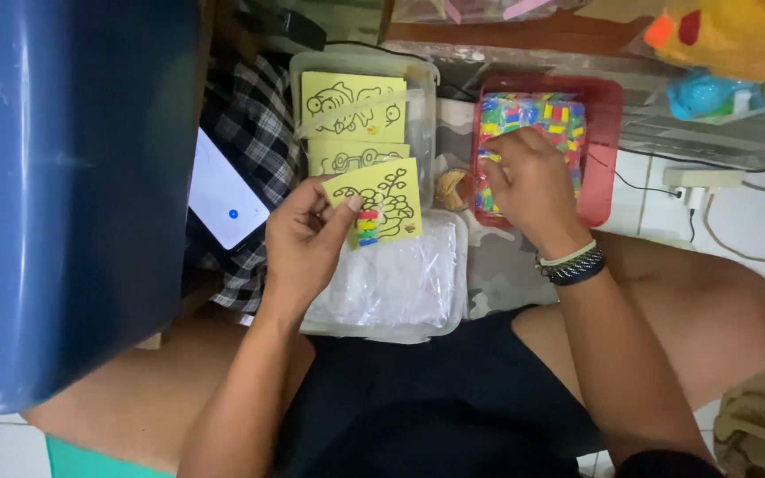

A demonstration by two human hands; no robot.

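Here the left hand (305,237) pinches a yellow card (379,202) by its lower left edge, thumb on the face, above a clear tub (453,292); it looks light, thin and bendable, long axis tilted up-right, while the right hand (529,181), fingers curled, picks in the red tray (608,133) of coloured beads (524,115).

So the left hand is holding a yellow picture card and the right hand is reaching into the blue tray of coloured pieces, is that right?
Not quite. The tray of coloured pieces is red, not blue, as the head view shows. The rest holds: the left hand holds a yellow picture card, and the right hand reaches into that tray.
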